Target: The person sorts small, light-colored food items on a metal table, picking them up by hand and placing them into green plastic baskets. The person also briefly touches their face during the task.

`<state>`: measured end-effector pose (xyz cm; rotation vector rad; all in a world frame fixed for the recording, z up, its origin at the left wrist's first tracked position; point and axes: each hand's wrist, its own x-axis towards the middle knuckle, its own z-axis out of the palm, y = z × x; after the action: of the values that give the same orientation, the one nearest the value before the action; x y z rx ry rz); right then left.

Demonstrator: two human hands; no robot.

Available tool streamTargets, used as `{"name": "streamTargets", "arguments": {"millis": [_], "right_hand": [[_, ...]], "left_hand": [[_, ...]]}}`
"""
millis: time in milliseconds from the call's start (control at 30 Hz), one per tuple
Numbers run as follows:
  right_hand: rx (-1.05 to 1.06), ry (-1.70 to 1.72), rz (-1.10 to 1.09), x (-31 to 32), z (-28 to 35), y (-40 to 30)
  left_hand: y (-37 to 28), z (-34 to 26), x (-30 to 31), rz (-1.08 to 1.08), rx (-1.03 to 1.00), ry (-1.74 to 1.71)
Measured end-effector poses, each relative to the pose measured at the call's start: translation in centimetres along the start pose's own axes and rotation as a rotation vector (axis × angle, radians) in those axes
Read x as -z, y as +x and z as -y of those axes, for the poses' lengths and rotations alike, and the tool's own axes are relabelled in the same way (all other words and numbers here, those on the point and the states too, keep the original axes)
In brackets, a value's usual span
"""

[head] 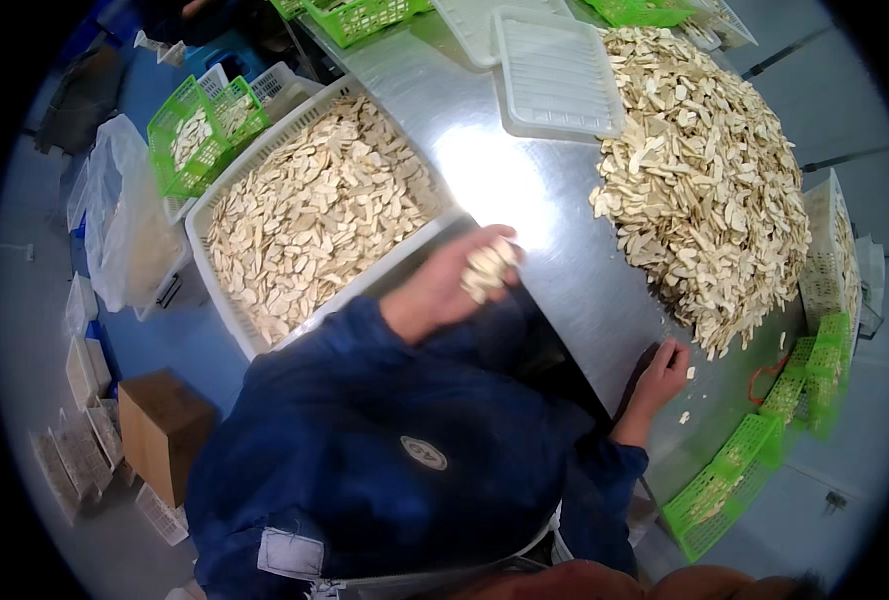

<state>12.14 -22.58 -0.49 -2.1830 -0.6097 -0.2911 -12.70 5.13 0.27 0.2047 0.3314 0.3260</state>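
In my left hand, palm up with curled fingers, lies a small handful of pale dried slices. That hand is slightly blurred, just past the corner of a large white plastic crate full of similar slices. My right hand is over the steel table, its fingers curled, beside the lower edge of a big heap of slices. A small pale piece shows at its fingers; whether it is held is unclear.
Translucent plastic trays lie beyond the heap. Green perforated baskets line the table's right edge; another green basket is behind the crate. At left are a plastic bag and a cardboard box. Part of another person shows top left.
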Motion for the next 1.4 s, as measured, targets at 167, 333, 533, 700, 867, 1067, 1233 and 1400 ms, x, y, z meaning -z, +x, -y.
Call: {"name": "streamTargets", "arguments": {"millis": [167,333,533,700,867,1067,1233,1400], "right_hand": [[-0.033,0.010,0.008,0.2,0.3,-0.2],[0.003,0.000,-0.004,0.6,-0.1,-0.2],[-0.012,0.075,-0.006,0.2,-0.8,-0.1],[-0.050,0.064,0.006,0.8,0.0,-0.4],[-0.031,0.125,-0.028,0.8,-0.2,0.0],[-0.074,0.165,-0.092,1.6,0.7,0.4],[-0.161,0.241,-0.028,2.2,1.0,0.1],[-0.075,0.291,-0.063,2.8,0.7,0.1]], "left_hand": [[-2.4,-8.8,5.3,-0.393,-0.522,0.254],[1.1,-16.9,8.1,-0.526,-0.659,0.455],[-1.3,-21.8,8.1,-0.777,-0.976,0.669],[-4.6,-15.3,-3.9,-0.131,-0.785,0.555],[-6.5,-5.7,-16.3,0.991,-0.257,0.669],[-5.6,3.6,-25.7,1.581,0.154,0.609],[-5.2,8.3,-25.4,1.665,0.204,0.532],[-4.8,11.4,-24.4,1.672,0.280,0.578]]}}
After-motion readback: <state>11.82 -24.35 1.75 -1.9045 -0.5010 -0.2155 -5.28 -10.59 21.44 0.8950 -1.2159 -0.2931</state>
